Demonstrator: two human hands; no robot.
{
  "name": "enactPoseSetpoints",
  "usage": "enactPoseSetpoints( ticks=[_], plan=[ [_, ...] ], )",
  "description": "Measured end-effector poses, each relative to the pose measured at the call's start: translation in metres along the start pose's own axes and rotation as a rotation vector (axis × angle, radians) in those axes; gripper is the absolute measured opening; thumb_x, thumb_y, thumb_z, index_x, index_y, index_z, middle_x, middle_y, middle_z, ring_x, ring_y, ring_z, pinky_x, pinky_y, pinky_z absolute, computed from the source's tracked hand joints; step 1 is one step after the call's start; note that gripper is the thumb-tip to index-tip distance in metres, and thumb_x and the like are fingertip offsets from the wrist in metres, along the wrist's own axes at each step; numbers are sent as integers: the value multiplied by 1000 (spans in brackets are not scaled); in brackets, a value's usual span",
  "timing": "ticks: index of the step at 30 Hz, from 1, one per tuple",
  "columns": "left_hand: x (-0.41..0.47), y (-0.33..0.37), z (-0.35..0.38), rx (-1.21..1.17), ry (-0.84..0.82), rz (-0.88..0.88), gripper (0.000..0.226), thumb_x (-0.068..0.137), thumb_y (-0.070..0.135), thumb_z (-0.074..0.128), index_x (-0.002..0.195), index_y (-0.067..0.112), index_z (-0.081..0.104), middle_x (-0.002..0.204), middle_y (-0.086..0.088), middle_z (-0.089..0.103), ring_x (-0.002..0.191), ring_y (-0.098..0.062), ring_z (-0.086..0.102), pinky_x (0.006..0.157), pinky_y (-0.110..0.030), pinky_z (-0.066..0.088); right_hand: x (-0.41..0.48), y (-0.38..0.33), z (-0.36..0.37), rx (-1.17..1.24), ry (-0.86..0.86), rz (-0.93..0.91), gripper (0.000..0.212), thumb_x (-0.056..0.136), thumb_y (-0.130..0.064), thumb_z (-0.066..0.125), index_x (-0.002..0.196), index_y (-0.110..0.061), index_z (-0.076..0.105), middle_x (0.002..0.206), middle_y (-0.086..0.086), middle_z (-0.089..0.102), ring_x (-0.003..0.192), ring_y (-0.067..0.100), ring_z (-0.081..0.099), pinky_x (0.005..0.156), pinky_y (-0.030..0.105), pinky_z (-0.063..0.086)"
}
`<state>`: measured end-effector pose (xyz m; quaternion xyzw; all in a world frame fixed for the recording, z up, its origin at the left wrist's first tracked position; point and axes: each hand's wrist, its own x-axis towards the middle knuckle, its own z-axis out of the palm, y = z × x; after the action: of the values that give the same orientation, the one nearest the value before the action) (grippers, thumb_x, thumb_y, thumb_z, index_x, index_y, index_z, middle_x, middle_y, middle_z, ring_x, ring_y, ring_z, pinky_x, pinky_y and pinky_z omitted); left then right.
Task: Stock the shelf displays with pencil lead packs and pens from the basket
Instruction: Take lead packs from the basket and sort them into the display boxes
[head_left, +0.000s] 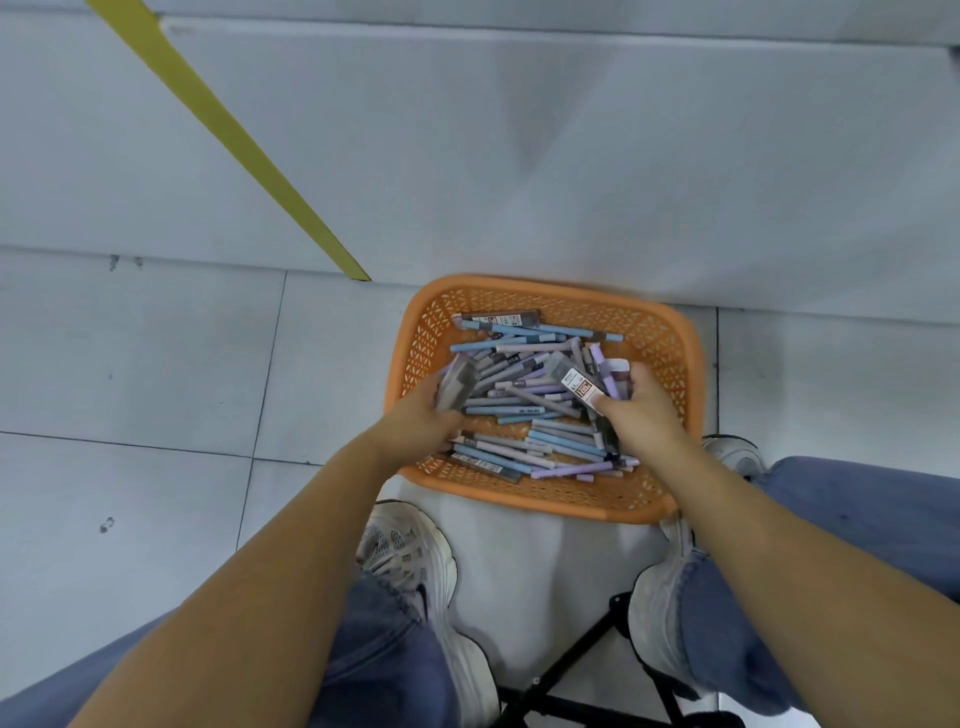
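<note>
The orange basket (519, 287) stands on the floor (156, 364), full of pens (519, 410) and pencil lead packs (501, 316), and inside it the left hand (421, 415) curls its fingers round a grey pack (456, 382) while the right hand (644, 410) grips a labelled pack (579, 387).

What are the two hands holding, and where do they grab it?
Left hand grips grey lead packs by their near end; right hand pinches a labelled lead pack around its middle.

Single head-worn wide-angle cam, aimed steeply down. Close above orange perforated plastic basket (545, 503) on pale tiled floor (156, 364).
</note>
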<state>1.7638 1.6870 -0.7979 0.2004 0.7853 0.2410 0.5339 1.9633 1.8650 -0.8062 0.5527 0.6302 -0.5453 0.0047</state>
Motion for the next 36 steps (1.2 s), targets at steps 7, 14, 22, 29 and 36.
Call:
enactPoseSetpoints(
  ticks=[7, 14, 22, 29, 36],
  plan=[
    [0, 20, 26, -499, 79, -23, 20, 83, 23, 82, 101, 20, 73, 85, -3, 75, 73, -15, 68, 59, -23, 57, -3, -17, 11, 77, -223, 25, 31, 86, -18, 71, 108, -37, 59, 110, -11, 67, 99, 11, 64, 85, 36, 52],
    [14, 40, 37, -730, 156, -80, 16, 86, 20, 79, 97, 11, 72, 77, -2, 77, 62, -11, 71, 60, -27, 60, -2, -25, 25, 102, -316, 31, 28, 84, -35, 73, 110, -35, 62, 102, -15, 70, 93, 7, 65, 80, 32, 52],
    [-5, 13, -11, -775, 256, -10, 16, 86, 13, 78, 99, 10, 69, 88, -9, 77, 74, -21, 74, 67, -34, 62, 8, -22, 7, -292, 101, -284, 10, 100, -22, 47, 102, -24, 56, 87, -2, 64, 75, 19, 64, 58, 28, 47],
    [-46, -24, -41, -762, 304, 19, 18, 93, 20, 70, 108, 12, 67, 82, -4, 73, 63, -11, 68, 55, -22, 54, -17, -21, 85, -535, -543, -227, 21, 99, -23, 49, 118, -14, 54, 108, 8, 67, 99, 25, 63, 79, 36, 50],
    [-58, -58, -37, -892, 258, -105, 22, 90, 17, 70, 109, 7, 71, 106, -6, 78, 87, -15, 71, 85, -38, 56, -22, -2, 106, -639, -470, -244, 38, 88, -30, 67, 124, -20, 60, 126, 5, 58, 115, 25, 55, 85, 25, 39]
  ],
)
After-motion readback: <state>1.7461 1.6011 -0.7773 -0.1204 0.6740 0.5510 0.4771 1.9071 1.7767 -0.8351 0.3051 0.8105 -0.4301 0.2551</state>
